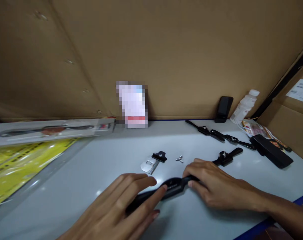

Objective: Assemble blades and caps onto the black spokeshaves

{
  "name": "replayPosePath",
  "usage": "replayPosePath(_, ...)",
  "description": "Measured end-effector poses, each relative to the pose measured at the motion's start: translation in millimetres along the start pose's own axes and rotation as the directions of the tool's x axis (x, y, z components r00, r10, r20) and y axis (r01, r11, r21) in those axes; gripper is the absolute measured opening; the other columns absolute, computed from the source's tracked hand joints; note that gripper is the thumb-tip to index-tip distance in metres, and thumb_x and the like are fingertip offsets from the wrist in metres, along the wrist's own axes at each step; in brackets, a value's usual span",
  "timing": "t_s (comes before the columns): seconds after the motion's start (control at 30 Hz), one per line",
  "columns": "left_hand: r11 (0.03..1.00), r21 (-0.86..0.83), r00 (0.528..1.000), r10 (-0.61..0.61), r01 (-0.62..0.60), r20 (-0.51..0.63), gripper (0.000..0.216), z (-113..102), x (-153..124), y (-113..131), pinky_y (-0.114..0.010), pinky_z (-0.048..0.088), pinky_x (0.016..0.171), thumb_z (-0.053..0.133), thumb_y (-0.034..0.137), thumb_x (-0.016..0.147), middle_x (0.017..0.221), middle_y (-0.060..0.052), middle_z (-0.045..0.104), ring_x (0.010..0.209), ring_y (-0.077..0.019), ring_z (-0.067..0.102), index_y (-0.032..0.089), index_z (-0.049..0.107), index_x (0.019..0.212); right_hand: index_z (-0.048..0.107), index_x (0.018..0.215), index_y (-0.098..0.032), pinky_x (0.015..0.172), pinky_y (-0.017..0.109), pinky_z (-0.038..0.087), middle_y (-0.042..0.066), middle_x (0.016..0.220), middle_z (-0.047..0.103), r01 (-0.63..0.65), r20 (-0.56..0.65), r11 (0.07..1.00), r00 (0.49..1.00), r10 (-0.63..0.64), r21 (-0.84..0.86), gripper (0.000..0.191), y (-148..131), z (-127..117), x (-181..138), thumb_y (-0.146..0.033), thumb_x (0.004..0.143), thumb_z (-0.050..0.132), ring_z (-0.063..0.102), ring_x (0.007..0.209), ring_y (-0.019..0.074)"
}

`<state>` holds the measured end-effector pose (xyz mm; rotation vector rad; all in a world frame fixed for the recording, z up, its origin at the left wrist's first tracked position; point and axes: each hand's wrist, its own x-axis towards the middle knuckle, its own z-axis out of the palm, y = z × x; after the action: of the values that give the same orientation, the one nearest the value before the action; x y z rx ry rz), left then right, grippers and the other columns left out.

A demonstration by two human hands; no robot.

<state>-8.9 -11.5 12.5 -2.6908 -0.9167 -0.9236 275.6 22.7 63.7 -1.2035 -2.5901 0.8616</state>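
I see the pale counter [96, 156] bounded at the back by a cardboard wall [166, 50], with its blue front edge running under my right forearm at the lower right. The widest bare stretch lies left of centre, between the hands and a long packaged tool [53, 130] that rests on yellow sheets [16, 166] at the left.

Both hands lie low over a black spokeshave [173, 186] at the near middle of the counter. My left hand [121, 206] rests flat along its near handle, fingers stretched forward and only loosely curled, the fingertips touching the body. My right hand [211, 183] comes in from the right, its grip closed over the far handle, thumb tucked beneath the fingers.

Just behind them lie a small blade [148, 165], a black clamp piece [160, 156] and a wing nut [179, 158], near one another. Another black handle part [228, 156] sits just beyond my right knuckles. Further back right are more spokeshaves [219, 134], a black case [271, 150], a phone [224, 109] and a white bottle [244, 106] against the wall.
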Motion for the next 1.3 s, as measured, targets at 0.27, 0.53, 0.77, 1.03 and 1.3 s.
replayPosePath(0.27,0.999,-0.017,0.989,0.031,-0.029,0.147,0.025,7,8,-8,-0.035,0.061,0.082,0.049,0.023,0.111,0.113,-0.007,0.074,0.1,-0.0243,0.071,0.023,0.07,0.125,0.075,0.094,-0.014,0.1,0.045,0.051,0.012,0.106,0.072,0.134,-0.165,0.955,0.969,-0.182,-0.265,0.022,9,17,8,-0.02,0.108,0.06,0.062,0.103,0.0264)
replayPosePath(0.53,0.981,0.189,0.992,-0.069,0.049,0.102,0.041,18,3,-15,-0.049,0.066,0.084,0.046,0.044,0.113,0.124,-0.014,0.077,0.11,-0.0344,0.074,0.018,0.067,0.136,0.075,0.121,-0.011,0.104,0.052,0.055,0.018,0.125,0.071,0.118,-0.195,0.924,0.96,-0.199,-0.365,0.024,18,22,15,-0.027,0.109,0.062,0.064,0.118,0.033)
replayPosePath(0.77,0.994,-0.077,0.967,0.095,-0.079,0.236,0.065,11,9,-13,-0.04,0.063,0.108,0.051,0.023,0.107,0.151,-0.004,0.069,0.134,-0.0239,0.071,0.025,0.036,0.17,0.055,0.157,-0.011,0.131,0.051,0.035,0.019,0.168,0.05,0.224,-0.059,0.91,0.964,-0.26,-0.348,0.048,19,22,12,-0.033,0.114,0.055,0.04,0.16,0.0331)
replayPosePath(1.03,0.992,-0.096,0.959,0.1,-0.077,0.264,0.068,10,1,-8,-0.037,0.064,0.107,0.051,0.015,0.104,0.153,-0.004,0.068,0.135,-0.024,0.07,0.025,0.037,0.169,0.07,0.135,-0.011,0.12,0.045,0.048,0.014,0.134,0.074,0.25,-0.013,0.903,0.962,-0.271,-0.35,0.03,12,13,15,-0.015,0.109,0.055,0.06,0.134,0.0282)
replayPosePath(1.3,0.995,-0.087,0.977,0.07,-0.053,0.203,0.052,13,6,-7,-0.041,0.063,0.108,0.055,0.024,0.106,0.146,-0.009,0.073,0.129,-0.0261,0.074,0.02,0.052,0.158,0.065,0.146,-0.013,0.127,0.053,0.041,0.018,0.159,0.06,0.262,-0.015,0.903,0.959,-0.283,-0.34,0.038,16,19,12,-0.028,0.112,0.057,0.044,0.155,0.0324)
